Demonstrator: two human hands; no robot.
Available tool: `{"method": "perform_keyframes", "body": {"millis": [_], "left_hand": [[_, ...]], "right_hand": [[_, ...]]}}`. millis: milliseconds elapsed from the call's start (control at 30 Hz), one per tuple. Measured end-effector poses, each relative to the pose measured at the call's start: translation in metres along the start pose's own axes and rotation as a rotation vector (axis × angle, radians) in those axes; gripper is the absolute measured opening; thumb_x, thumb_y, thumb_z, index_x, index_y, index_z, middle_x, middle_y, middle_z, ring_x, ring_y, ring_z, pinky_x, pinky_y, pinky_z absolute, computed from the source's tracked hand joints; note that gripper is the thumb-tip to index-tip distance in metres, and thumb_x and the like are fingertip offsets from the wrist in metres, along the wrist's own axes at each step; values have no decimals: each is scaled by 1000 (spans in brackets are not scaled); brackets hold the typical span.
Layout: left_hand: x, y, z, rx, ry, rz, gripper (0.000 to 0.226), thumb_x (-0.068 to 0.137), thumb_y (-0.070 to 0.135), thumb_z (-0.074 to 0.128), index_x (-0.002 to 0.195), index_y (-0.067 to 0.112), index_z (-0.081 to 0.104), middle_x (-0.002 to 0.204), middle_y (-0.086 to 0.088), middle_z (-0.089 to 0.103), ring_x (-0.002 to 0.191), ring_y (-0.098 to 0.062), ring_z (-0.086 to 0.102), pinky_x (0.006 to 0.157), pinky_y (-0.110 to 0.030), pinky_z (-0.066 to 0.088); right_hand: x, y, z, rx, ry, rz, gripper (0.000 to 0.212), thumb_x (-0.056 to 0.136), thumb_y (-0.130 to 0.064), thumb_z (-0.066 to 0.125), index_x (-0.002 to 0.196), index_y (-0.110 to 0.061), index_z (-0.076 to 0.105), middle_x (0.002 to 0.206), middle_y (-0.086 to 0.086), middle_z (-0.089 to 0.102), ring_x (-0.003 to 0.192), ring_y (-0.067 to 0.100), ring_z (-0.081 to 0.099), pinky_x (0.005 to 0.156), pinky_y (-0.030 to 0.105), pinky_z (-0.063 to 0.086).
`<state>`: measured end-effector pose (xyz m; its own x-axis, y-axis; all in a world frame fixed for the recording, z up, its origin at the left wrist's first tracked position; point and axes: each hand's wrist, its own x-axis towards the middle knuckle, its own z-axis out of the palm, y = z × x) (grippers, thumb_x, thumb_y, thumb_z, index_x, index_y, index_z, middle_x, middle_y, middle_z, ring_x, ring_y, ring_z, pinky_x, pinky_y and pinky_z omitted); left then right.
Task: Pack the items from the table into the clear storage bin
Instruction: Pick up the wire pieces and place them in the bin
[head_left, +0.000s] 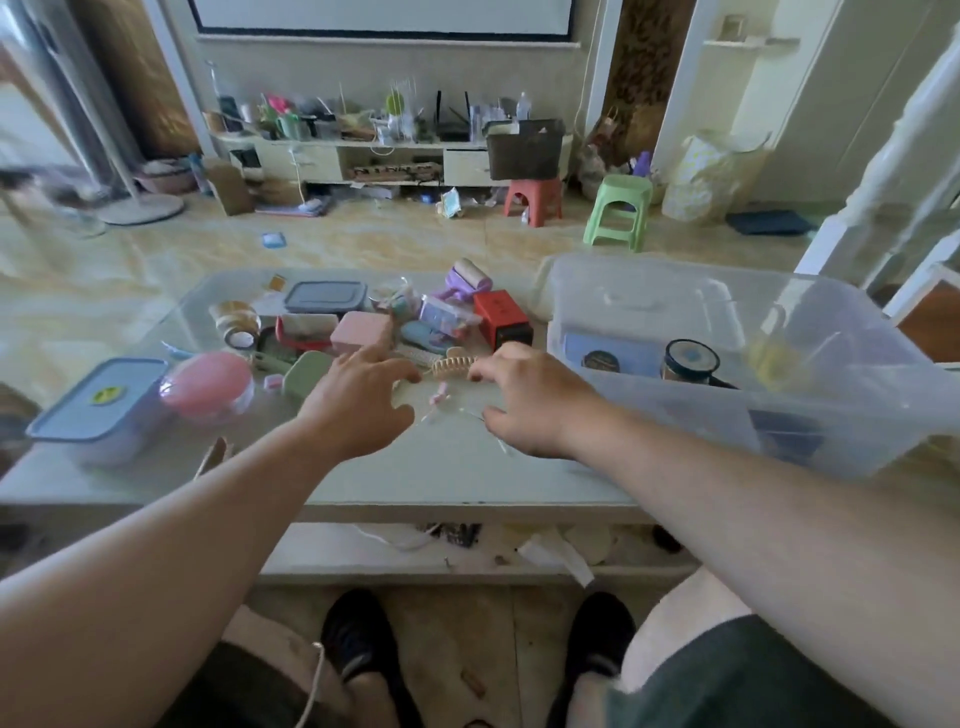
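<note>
Comb (453, 366) on table (457, 467), long axis left-right, between both hands; left hand (358, 395) spread, holding nothing; right hand (524, 400) nearer, fingertips touching, grip unclear. Bin (675, 291) rightward.

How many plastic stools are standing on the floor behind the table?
2. The red stool stands in front of the TV cabinet; the green stool stands just right of it. Others may be hidden behind clutter.

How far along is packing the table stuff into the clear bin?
Early. The clear bin holds a few things, including a dark-lidded jar. Both hands, left hand and right hand, reach toward the beige hair claw. Most items remain on the table.
</note>
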<state>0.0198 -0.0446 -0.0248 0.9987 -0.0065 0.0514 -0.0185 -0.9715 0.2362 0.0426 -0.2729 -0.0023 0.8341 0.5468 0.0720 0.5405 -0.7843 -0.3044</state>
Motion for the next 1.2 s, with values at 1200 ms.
{"method": "perform_keyframes", "body": {"millis": [1200], "left_hand": [[128,-38,175,-131,-61,472,16,84,61,69,90,48,76,146,6,47,143,-31,31,118,-54,19]], "right_hand": [[-53,84,477,188,-901,399,45,106,-22,36,147,-15,53,151,13,53,140,32,50,116,43,39]]}}
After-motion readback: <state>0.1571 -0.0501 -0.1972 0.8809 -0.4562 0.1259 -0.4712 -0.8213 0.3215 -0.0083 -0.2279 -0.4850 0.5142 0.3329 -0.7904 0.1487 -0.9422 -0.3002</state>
